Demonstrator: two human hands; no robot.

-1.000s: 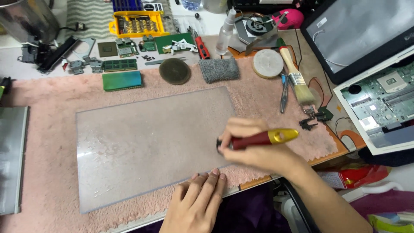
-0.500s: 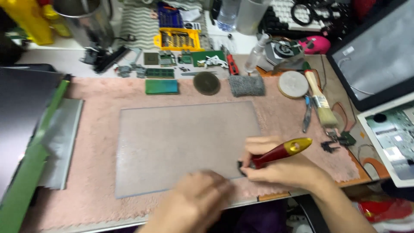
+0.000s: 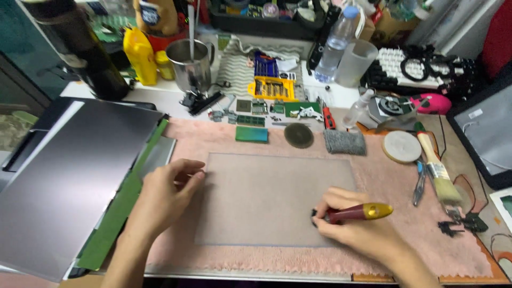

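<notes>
Head view looks down on a clear rectangular sheet [image 3: 266, 197] lying flat on a pink fleece mat [image 3: 405, 240] in the middle of the tabletop [image 3: 160, 98]. The right hand [image 3: 357, 226] is clenched around a red tool with a gold cap [image 3: 354, 212], its dark tip pressed at the sheet's right near part. The left hand [image 3: 168, 194] rests loose, fingers half curled and grasping nothing, its fingertips at the sheet's left edge.

The sheet is pinned at only 1 side, so a firm stroke from the tool could, I judge, slide or turn it on the soft mat, and the tip could skid and mark the surface. The fleece gives under pressure, which may let the sheet flex.

Just left, a dark flat panel [image 3: 69, 181] with a green strip [image 3: 125, 200] along its edge lies close to the left forearm and could be nudged. Far of the sheet sit a small green board [image 3: 252, 134], a dark round disc [image 3: 298, 135] and a grey pad [image 3: 344, 142], near enough to be swept by a wide motion. To the right lie a white round disc [image 3: 401, 146], a paintbrush [image 3: 434, 168] and small black parts [image 3: 458, 224], crowding the right wrist's room. A steel mug [image 3: 191, 64], a yellow bit case [image 3: 272, 88] and a plastic bottle [image 3: 335, 45] stand well apart at the far edge.
</notes>
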